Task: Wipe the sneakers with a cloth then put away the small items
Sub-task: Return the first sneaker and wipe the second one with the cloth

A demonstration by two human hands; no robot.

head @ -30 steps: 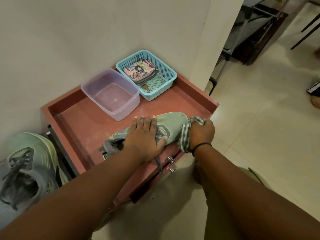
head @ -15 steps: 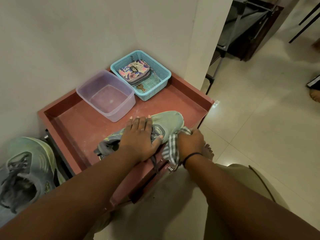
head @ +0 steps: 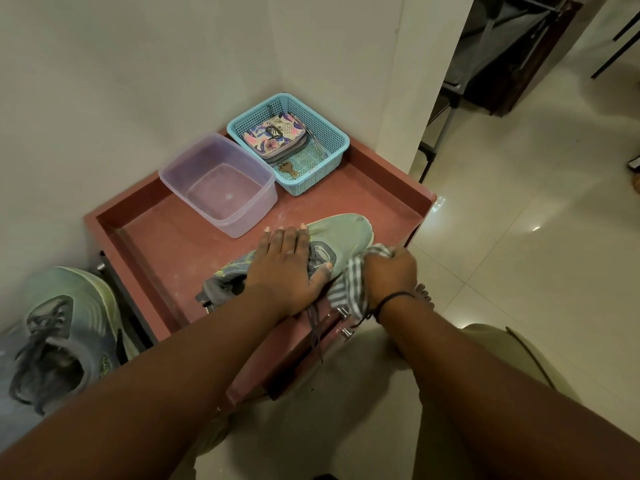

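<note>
pale green sneaker [head: 341, 233], grey-striped cloth [head: 348, 289], turquoise basket [head: 332, 140].

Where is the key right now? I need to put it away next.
In the head view, the key lies in the blue basket at the cabinet's back corner, just in front of the floral pouch, right of the clear tub.

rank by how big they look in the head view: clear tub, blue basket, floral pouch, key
1. clear tub and blue basket: look near alike, the tub slightly larger but nearer the camera, so unsure
2. floral pouch
3. key, smallest
</note>
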